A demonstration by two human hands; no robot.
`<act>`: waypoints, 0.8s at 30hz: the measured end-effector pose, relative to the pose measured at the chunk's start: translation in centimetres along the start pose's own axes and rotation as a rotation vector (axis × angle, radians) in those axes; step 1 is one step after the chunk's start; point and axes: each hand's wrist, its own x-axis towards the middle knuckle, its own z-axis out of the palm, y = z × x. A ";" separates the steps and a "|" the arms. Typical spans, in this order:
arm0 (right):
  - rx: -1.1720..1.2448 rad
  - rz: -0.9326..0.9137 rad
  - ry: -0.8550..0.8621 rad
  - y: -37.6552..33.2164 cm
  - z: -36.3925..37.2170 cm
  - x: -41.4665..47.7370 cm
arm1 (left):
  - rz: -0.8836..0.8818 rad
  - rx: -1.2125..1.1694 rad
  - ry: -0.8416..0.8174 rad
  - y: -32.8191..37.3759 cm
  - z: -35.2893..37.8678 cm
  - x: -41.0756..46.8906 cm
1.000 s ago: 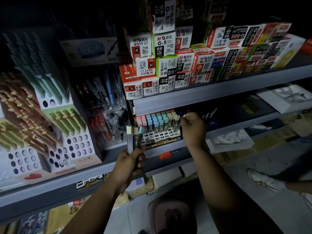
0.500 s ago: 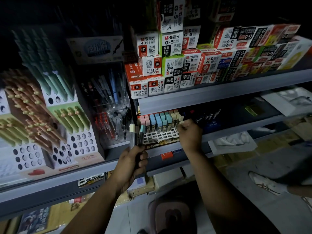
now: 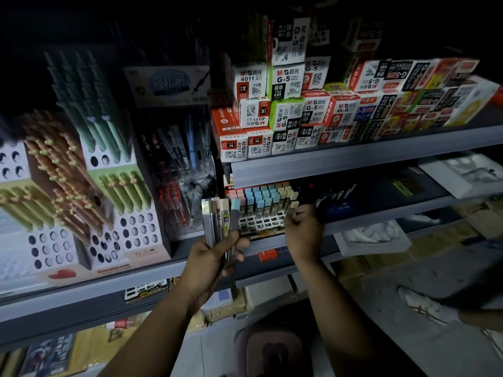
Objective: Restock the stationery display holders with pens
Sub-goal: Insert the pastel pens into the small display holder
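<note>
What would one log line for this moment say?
stage: restocking | left hand: grips pen bundle | right hand: curled at grid holder right edge, hold unclear | front cells: empty

Shelf edge (image 3: 353, 161) seemingly low over holder (image 3: 261, 225)

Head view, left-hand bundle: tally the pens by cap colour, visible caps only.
Pens held in the left hand, by the caps that show:
Cream-capped pens: 2
Pink-capped pen: 1
Teal-capped pen: 1
Total: 4
</note>
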 end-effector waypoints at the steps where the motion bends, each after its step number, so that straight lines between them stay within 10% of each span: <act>1: 0.018 -0.019 -0.062 -0.5 0.2 -0.5 | -0.001 -0.005 0.005 0.0 0.1 0.0; 8: 0.296 -0.068 -0.472 -5.1 1.1 -2.3 | 0.035 0.022 0.013 -0.3 -0.2 0.4; 24: 0.626 0.150 -0.602 -7.4 0.8 -2.4 | 0.045 -0.028 0.000 -0.2 -0.8 0.6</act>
